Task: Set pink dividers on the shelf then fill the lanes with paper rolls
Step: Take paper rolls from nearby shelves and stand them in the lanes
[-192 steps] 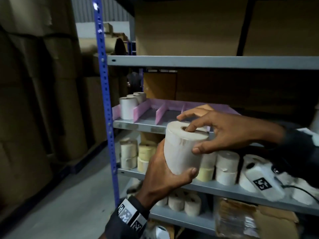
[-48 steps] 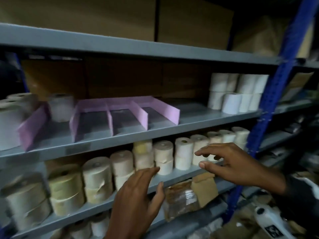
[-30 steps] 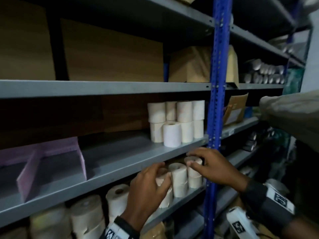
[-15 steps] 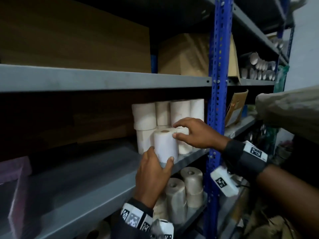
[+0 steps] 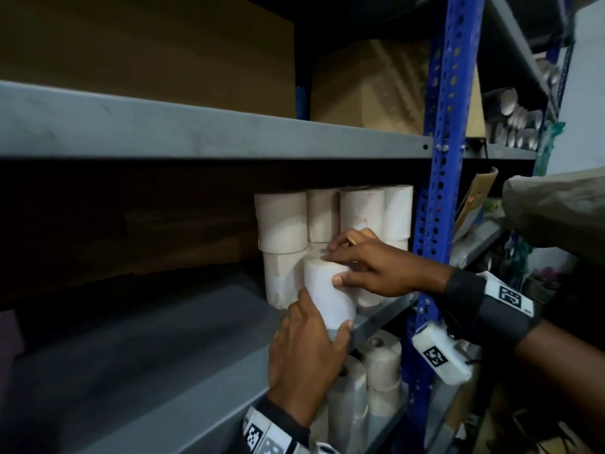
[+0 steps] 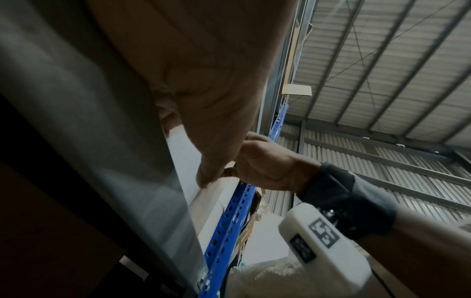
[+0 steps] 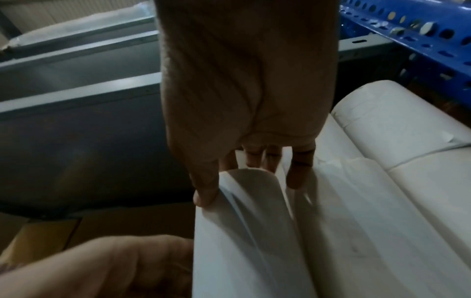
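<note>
A white paper roll [image 5: 327,294] stands tilted at the front of the grey middle shelf [image 5: 147,371], ahead of a stack of several cream rolls [image 5: 281,224]. My left hand [image 5: 307,348] grips its lower part from below, thumb at the right of its base. My right hand [image 5: 360,268] holds its top, thumb on the front and fingers over the rim. In the right wrist view my right hand [image 7: 242,100] pinches the same roll [image 7: 254,231]. In the left wrist view my left palm [image 6: 203,80] covers most of that roll [image 6: 183,153]. No pink divider shows clearly.
A blue perforated upright [image 5: 438,158] stands just right of the stack. Brown cartons [image 5: 147,50] fill the shelf above. More rolls [image 5: 379,371] stand on the shelf below. A grey sack [image 5: 556,204] bulges in at the right. The shelf runs on to the left of the stack.
Both hands rose from the lower shelf's rolls to the middle shelf's stack. They closed on the front white roll, which now leans toward the shelf edge. The view swung right, away from the dividers.
</note>
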A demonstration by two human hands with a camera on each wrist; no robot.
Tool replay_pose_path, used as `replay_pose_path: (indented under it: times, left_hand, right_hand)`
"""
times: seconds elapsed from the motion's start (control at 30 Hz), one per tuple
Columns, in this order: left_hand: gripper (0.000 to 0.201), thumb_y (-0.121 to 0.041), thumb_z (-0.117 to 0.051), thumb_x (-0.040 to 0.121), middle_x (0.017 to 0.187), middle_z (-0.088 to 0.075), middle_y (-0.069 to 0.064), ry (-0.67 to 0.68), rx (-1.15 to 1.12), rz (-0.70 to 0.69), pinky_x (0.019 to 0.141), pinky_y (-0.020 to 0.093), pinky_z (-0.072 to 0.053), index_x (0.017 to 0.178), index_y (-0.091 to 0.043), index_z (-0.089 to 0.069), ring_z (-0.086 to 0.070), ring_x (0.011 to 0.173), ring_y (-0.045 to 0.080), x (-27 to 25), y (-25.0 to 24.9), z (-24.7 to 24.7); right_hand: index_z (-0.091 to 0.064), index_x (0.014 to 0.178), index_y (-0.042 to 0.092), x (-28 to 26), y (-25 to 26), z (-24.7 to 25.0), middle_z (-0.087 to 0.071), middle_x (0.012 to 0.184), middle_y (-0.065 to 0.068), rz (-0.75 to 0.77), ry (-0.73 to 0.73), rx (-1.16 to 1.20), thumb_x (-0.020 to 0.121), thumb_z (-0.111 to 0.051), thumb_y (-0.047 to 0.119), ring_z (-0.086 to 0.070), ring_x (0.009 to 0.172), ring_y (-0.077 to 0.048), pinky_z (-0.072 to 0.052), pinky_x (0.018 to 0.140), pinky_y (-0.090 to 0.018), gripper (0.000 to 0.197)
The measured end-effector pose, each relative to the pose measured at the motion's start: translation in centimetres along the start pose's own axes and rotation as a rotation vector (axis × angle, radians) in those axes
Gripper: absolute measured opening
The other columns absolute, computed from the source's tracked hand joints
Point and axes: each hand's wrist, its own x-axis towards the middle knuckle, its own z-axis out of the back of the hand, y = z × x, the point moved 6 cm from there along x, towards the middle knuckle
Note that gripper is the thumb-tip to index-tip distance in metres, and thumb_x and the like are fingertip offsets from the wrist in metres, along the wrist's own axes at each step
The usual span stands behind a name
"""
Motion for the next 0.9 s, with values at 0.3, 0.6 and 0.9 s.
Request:
replay_pose_path:
  times: [0.3,0.6,0.9]
  left_hand:
    - [0.093,-0.084,-0.061,0.075,0.137,-0.053,-0.016,-0.094,-0.292,-0.189,0.089,0.031,-0.055,0.149,-0.039,-0.028,-0.055,0.118,0.006,-2.4,-0.9,2.4]
    - [0.086,-0.068,-0.08,0.068,0.127,-0.063,-0.024,-0.2,-0.6,-0.214,0.08,0.018,-0.057,0.141,-0.044,-0.042,-0.064,0.112,-0.002,-11.3,-2.8,7.8]
    - [0.091,-0.078,-0.074,0.069,0.131,-0.065,-0.021,-0.308,-0.504,-0.063,0.084,0.028,-0.059,0.142,-0.028,-0.051,-0.066,0.115,0.002,-27.9,-2.4,15.1]
  right_hand:
    - [-0.067,0.122,0.021,-6.6,6.8,4.7,-0.041,0.134,0.01,0.161,-0.198,0.05,0.091,-0.064,0.045,-0.037,0.125,-0.011,-0.04,0.101,-0.028,0.04]
    - [-0.07,0.118,0.023,-12.7,15.4,8.0,-0.046,0.132,0.013,0.204,-0.149,0.18,0.083,-0.064,0.05,-0.039,0.128,-0.009,-0.04,0.104,-0.032,0.044]
    - [-0.068,0.111,0.035,-18.4,24.9,4.1,-0.045,0.135,0.022,0.372,0.004,0.505,0.079,-0.069,0.059,-0.039,0.136,-0.01,-0.042,0.106,-0.031,0.041]
